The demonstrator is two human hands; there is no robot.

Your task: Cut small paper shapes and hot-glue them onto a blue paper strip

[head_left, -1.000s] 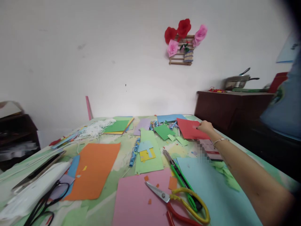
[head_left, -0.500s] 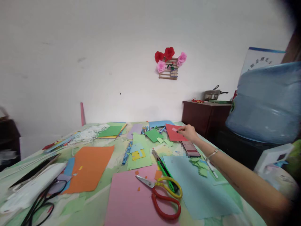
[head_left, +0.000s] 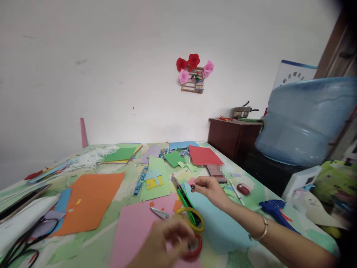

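My right hand (head_left: 208, 188) hovers over the light-blue paper sheet (head_left: 220, 223), with thumb and fingers pinched on a small pink paper piece (head_left: 192, 181). My left hand (head_left: 170, 238), smeared by motion, is above the scissors (head_left: 159, 213) with half-curled fingers apart; nothing shows in them. It covers part of the red handle and the blades' pivot. The scissors lie on a pink paper sheet (head_left: 134, 223), their yellow handle over a green utility knife (head_left: 186, 197). Farther back lies a red paper sheet (head_left: 205, 154).
A phone (head_left: 216, 173), a white pen (head_left: 237, 193) and a blue glue gun (head_left: 275, 212) lie at the right. Orange paper (head_left: 89, 201), black cables (head_left: 21, 240) and white string (head_left: 95, 158) occupy the left. A large water bottle (head_left: 304, 119) stands beyond the table's right side.
My right hand has come back from the red sheet toward me, carrying the small pink piece. My left hand has entered from below, over the scissors. The view has swung slightly right.
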